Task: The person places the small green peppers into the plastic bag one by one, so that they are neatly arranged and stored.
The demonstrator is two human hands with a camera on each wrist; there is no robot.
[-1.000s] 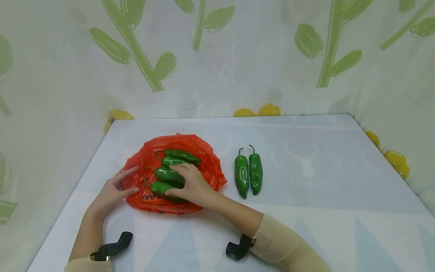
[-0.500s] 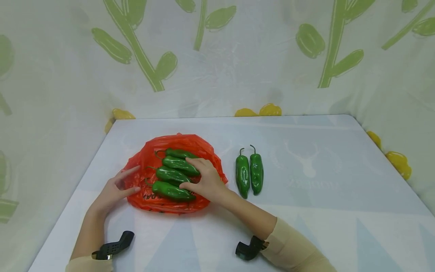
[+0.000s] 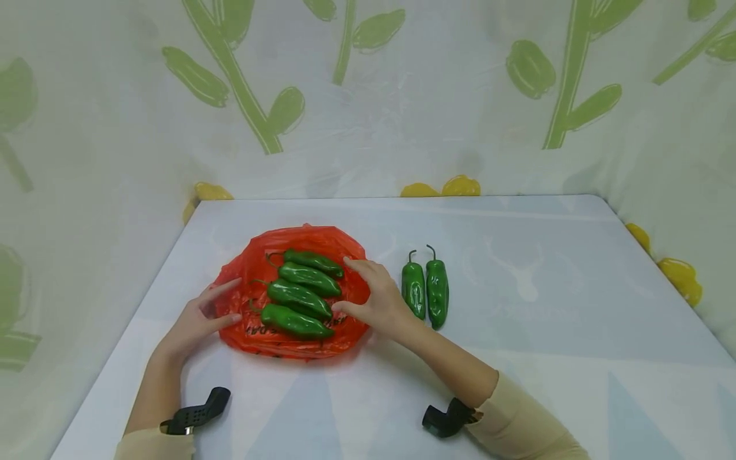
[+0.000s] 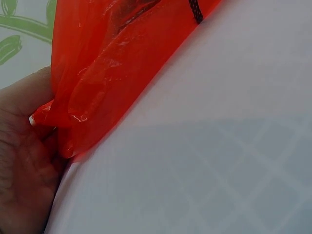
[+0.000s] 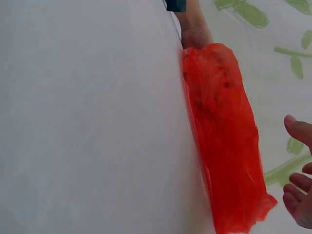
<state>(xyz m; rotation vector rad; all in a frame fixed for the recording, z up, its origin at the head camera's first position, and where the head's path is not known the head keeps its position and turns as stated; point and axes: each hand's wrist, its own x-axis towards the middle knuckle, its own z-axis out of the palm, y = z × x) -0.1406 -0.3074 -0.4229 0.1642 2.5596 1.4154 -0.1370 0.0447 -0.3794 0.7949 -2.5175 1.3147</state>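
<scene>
Several green chili peppers (image 3: pixel 296 299) lie side by side on the crumpled red plastic bag (image 3: pixel 270 239), stems pointing left. At the bag's left edge my left hand (image 3: pixel 192 326) holds the plastic, index finger and thumb reaching over its rim. The left wrist view shows red film (image 4: pixel 112 73) bunched between the thumb side and the curled fingers of that hand (image 4: pixel 24 161). My right hand (image 3: pixel 382 303) is over the bag's right edge, fingers spread and holding nothing, just right of the pepper tips. In the right wrist view its fingers (image 5: pixel 300 190) are apart from the bag (image 5: pixel 224 136).
Two more green chili peppers (image 3: pixel 413 287) lie upright on the white table (image 3: pixel 546 306), right of the bag and beyond my right forearm. Behind the table hangs a pale sheet (image 3: pixel 437 102) printed with green leaves. Black wrist cameras (image 3: pixel 195 415) sit on both forearms.
My right hand has let go of the nearest peppers and drawn back to the right, uncovering them. The left hand stays at the bag's left edge.
</scene>
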